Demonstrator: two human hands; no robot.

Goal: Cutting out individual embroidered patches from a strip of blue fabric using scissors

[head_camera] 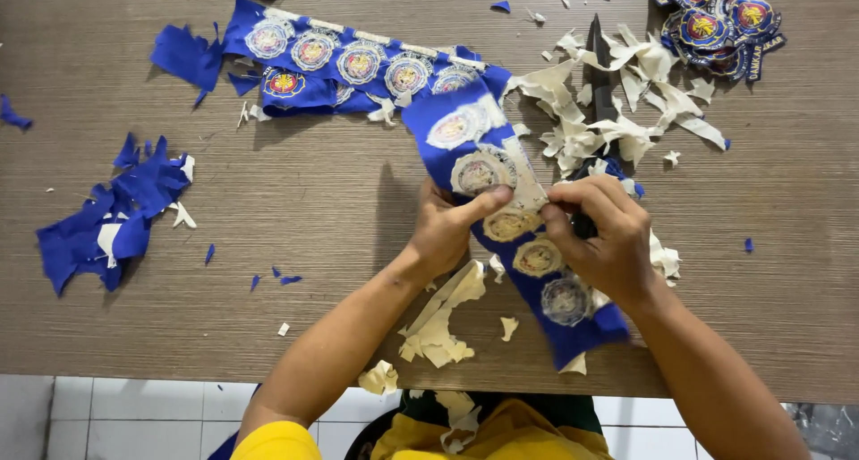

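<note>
A: Status on the hands?

B: Both on the blue fabric strip [514,236], held over the near half of the table [313,209]. Left hand [452,227] has its fingers clamped on the strip's left edge, thumb on top. Right hand [604,236] has its fingers pinched together on the pale backing paper [523,178] on the strip.

A: Count on that strip?

B: Five round badges showing, in one line, backs up, pale. Strip runs tilted, far end up-left, near end down-right past the table edge.

A: Anything else on the table?

B: Second strip [358,66] lying flat at the far side, faces up. Five badges in its row, plus one more [284,84] below its left end. Stack of cut-out badges [716,21] at the far right corner; overlapping, so exact count I cannot tell, at least four.

A: Scrap?

B: One heap of blue offcuts [112,214] at left, well apart from the hands. One heap of pale paper peelings [617,102] just beyond the right hand, with one dark blade-like tool [598,66] lying in it. More peelings [438,321] under the forearms.
</note>
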